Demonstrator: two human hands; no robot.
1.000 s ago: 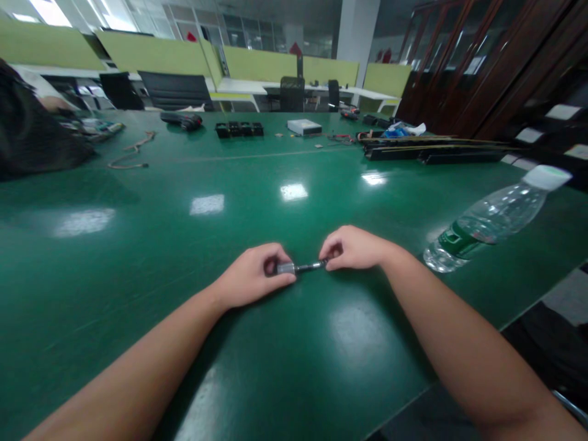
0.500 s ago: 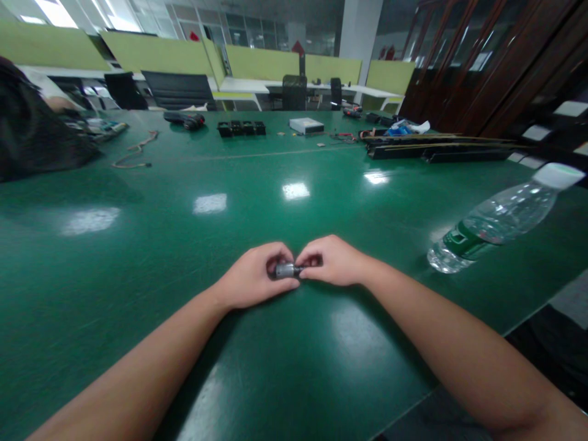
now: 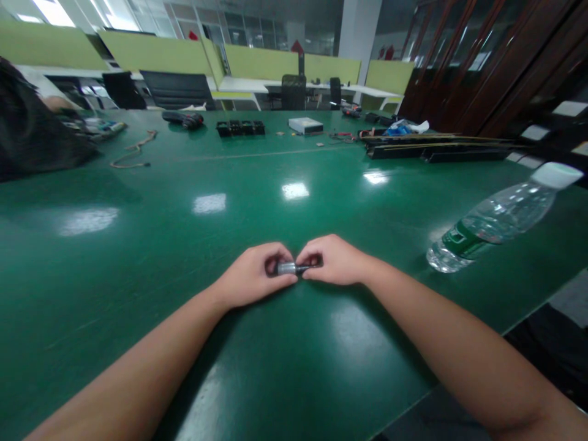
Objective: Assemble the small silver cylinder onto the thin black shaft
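A small silver cylinder (image 3: 286, 268), dark at its left end, lies sideways between my two hands just above or on the green tabletop (image 3: 285, 343). My left hand (image 3: 257, 274) is closed around it, thumb below and fingers curled over the top. From its right end runs a thin dark rod (image 3: 302, 268). The fingertips of my right hand (image 3: 333, 260) are curled round this rod in a pinch. Its far end is hidden in those fingers, and the cylinder's exact kind is too small to make out.
At the right a clear plastic bottle (image 3: 496, 220) with a white cap stands on the table. Along the far side are a white box (image 3: 305, 125), a black block (image 3: 241, 128), a cable (image 3: 133, 150) and long black strips (image 3: 427, 150). A dark bag (image 3: 37, 135) sits far left.
The fingers of my right hand have shifted slightly, and more of the dark rod shows between the hands. My left hand keeps its hold on the cylinder.
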